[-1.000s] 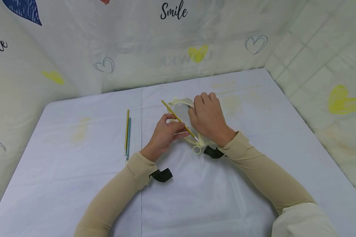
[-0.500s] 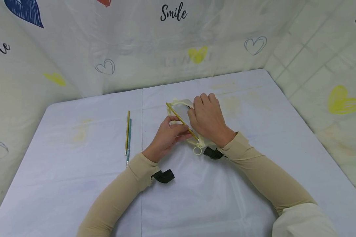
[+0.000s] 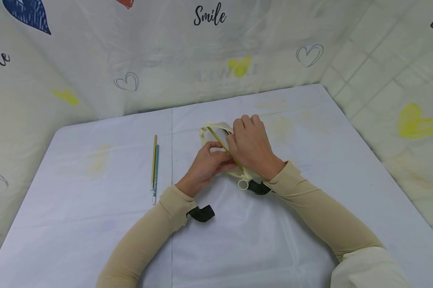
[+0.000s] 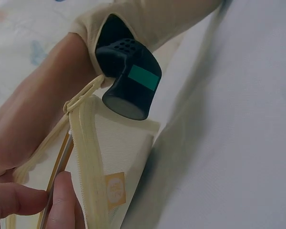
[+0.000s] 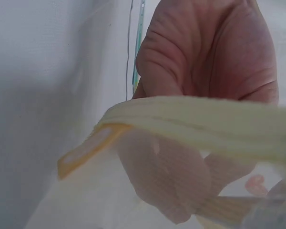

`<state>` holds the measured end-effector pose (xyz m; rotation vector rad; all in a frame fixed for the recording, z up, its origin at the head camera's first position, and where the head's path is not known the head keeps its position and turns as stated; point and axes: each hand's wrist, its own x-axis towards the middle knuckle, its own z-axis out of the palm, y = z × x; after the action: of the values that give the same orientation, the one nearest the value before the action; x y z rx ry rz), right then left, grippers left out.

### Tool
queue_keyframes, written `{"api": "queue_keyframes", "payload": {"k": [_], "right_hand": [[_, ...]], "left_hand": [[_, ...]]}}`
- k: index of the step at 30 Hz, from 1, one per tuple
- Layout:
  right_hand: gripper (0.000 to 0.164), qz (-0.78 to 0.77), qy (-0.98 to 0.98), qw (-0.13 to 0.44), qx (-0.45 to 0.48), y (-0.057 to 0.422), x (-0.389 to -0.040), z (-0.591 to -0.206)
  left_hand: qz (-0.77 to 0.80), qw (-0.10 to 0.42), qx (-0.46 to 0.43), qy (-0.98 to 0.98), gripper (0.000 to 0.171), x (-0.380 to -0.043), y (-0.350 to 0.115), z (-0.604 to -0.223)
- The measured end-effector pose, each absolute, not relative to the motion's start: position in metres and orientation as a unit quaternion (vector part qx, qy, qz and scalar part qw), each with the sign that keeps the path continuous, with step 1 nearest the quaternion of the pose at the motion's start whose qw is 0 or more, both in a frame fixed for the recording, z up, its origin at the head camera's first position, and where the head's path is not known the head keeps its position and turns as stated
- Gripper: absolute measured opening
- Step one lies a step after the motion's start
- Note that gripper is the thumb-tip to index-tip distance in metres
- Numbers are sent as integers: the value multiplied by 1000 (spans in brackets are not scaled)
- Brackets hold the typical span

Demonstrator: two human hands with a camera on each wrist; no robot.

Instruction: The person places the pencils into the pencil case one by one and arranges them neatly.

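Observation:
A cream zippered mesh pouch (image 3: pixel 221 126) with a ring pull (image 3: pixel 243 184) is held with its mouth spread. My left hand (image 3: pixel 208 165) pinches a yellow pencil (image 3: pixel 217 138) between thumb and fingers. In the left wrist view the pencil (image 4: pixel 61 162) slants inside the zipper edges of the pouch (image 4: pixel 88 157), which carries a small orange label (image 4: pixel 116 190). My right hand (image 3: pixel 252 146) grips the pouch's right side. In the right wrist view, that hand's fingers show through the sheer mesh, below the zipper band (image 5: pixel 190 114).
To the left, a yellow pencil (image 3: pixel 154 162) and a teal pencil (image 3: pixel 156 174) lie side by side on the white-covered table (image 3: pixel 94 224). Black wrist cameras (image 3: pixel 202 213) hang under both sleeves. A printed curtain (image 3: pixel 173 48) stands behind the table.
My left hand has moved slightly right, and the pencil has shifted right and down, deeper within the pouch's mouth. The right hand keeps its grip, nearly still.

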<state>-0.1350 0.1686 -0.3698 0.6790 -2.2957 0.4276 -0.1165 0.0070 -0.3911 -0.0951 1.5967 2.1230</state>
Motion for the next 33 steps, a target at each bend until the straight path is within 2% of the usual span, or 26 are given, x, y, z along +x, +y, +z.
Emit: {"api": "queue_keyframes", "payload": {"k": [13,22,28,33], "right_hand": [[26,166,-877,364,268,168,-135,-370],[27,157,-883,356,262,168,-135,-369],[26,152,-896,336,248,168,-135,-368],[28,154,-894,340,250,168,-135,-368]], "left_hand": [[766,230,-37,599,44,-121,12,-392],[756,237,-52,608,63,-121,4,-389],[751,224,-53,618,59,-119,-12,-382],[741,201,-42,639,55,-119,-39,-377]]}}
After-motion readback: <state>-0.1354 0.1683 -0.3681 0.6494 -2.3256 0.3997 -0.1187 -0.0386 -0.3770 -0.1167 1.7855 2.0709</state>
